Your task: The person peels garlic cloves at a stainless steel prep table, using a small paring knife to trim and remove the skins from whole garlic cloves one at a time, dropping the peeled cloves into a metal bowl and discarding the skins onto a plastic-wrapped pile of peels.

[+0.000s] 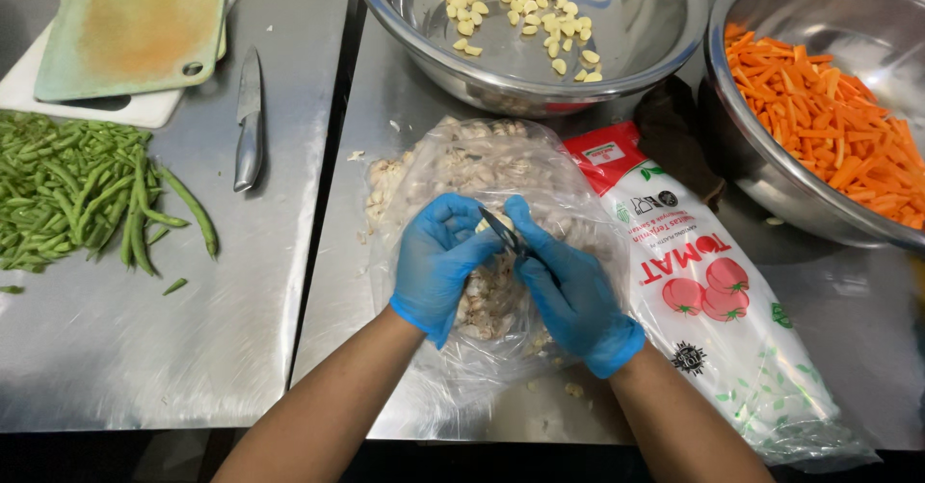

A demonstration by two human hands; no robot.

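Thin blue disposable gloves are worn on the left hand (438,261) and right hand (573,295); forearms are left uncovered.

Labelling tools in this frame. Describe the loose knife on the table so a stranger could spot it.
Start at the green cutting board on the steel table's far left. Just right of its lower corner lies the knife, all metal, blade pointing away. Unlike the small blade between the gloved hands, nobody touches it, and green beans lie to its left.

My left hand (438,261) and right hand (568,286) wear smooth blue rubbery gloves. The table (145,348) is shiny metal with dull smudges. The bowl (636,50) is shiny metal too. The bag (482,165) is thin, clear, crinkly plastic.
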